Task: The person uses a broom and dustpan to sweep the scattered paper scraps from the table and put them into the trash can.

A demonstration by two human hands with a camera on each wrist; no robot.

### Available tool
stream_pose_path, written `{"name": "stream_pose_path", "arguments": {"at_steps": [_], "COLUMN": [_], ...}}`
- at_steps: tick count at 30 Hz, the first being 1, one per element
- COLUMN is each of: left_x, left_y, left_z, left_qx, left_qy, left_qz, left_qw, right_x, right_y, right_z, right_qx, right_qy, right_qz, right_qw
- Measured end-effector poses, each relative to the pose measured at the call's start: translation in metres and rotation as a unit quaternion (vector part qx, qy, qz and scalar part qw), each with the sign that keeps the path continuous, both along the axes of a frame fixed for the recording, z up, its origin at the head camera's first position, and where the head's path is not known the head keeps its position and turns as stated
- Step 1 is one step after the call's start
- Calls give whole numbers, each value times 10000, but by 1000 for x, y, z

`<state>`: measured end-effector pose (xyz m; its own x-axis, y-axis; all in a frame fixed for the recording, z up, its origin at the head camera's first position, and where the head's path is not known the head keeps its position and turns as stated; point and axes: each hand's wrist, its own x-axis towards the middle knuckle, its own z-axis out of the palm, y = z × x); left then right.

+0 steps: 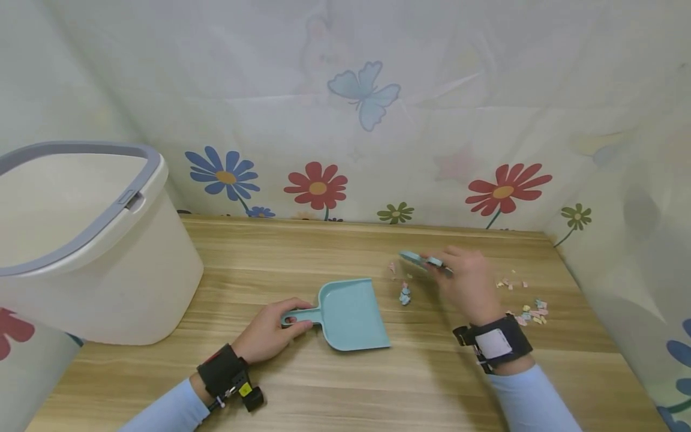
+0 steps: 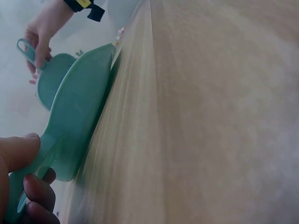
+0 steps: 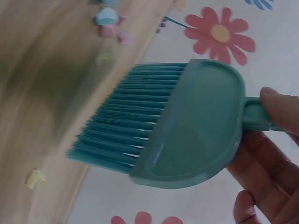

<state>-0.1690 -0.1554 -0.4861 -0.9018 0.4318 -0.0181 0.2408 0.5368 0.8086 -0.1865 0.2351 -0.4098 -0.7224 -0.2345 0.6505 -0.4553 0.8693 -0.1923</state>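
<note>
My left hand (image 1: 270, 332) grips the handle of a light-blue dustpan (image 1: 352, 315), thumb on top and fingers curled beneath. The pan lies on the wooden table with its wide edge facing right. In the right wrist view, my right hand (image 3: 273, 158) pinches the handle of a matching hand brush (image 3: 187, 126), and its blue bristles point left over the table. From the head view, that brush is lifted a little right of a small pink-and-blue piece (image 1: 405, 294). This piece lies just off the pan's edge, with pink scraps (image 1: 392, 268) behind it.
More small pastel scraps (image 1: 531, 313) lie on the right of the table (image 1: 432, 390), beyond my right wrist. A white bin (image 1: 119, 276) with a grey rim stands at the left. Behind the table hangs a flower-printed curtain (image 1: 259, 108).
</note>
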Motion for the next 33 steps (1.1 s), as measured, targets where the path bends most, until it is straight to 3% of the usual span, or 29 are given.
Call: {"name": "stream_pose_path", "arguments": {"at_steps": [5,8,14,20,26,33], "left_x": [-1,-1,-1,0,0,0], "left_y": [0,-1,0,0,0,-1], "left_z": [-1,-2,-1,-1,-1,-4], "left_qx": [-45,-30,-16,24,35,67], "left_qy": [2,12,18,-96,-79,-16], "left_qz": [25,4,-4,36,25,3], "left_qw": [10000,10000,10000,9999,10000,10000], "right_x": [-5,-4,10,28,34,27], "right_y": [-6,-8,-3,13,35,55], "right_z": [-17,-18,-7,6,17,18], "right_qx": [204,219,146,134,-358,-210], "right_qy": [-34,-258,-991,-865,-302,-25], "right_qz": [160,372,806,1280,326,-636], "right_qw": [9997,9987,9917,9879,9984,9978]}}
